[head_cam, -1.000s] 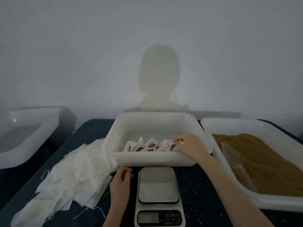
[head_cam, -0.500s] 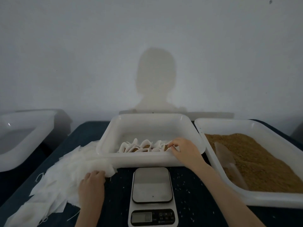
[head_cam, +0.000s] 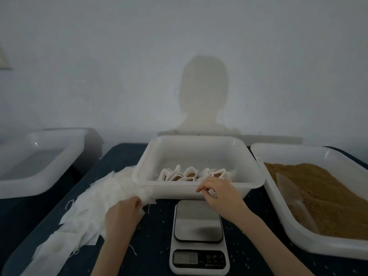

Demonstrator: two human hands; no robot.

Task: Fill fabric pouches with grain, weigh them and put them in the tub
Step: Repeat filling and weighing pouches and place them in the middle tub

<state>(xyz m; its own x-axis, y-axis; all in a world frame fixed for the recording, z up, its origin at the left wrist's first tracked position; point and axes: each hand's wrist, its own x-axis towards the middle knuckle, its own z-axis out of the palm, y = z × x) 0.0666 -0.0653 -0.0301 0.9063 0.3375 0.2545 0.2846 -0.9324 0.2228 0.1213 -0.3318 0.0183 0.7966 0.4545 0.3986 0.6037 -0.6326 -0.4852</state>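
Observation:
The white tub point(head_cam: 169, 189) stands at the middle back with a row of filled pouches point(head_cam: 189, 174) in it. My right hand point(head_cam: 219, 195) hovers over the tub's front rim with loosely curled fingers and holds nothing. A pile of empty white fabric pouches point(head_cam: 85, 208) lies to the left. My left hand point(head_cam: 123, 213) rests on that pile and pinches a pouch at its right edge. Brown grain point(head_cam: 334, 196) fills the white tray point(head_cam: 278, 220) on the right. A translucent scoop point(head_cam: 292, 194) lies in the grain. The scale point(head_cam: 198, 222) in front of the tub has nothing on its plate.
Another white tub point(head_cam: 39, 156) stands off the table's left side. The table has a dark cloth point(head_cam: 155, 246) speckled with loose grains. A plain wall is close behind the tubs.
My left hand moved from beside the scale onto the pouch pile and took hold of a pouch. My right hand drew back from the filled pouches to the tub's front rim.

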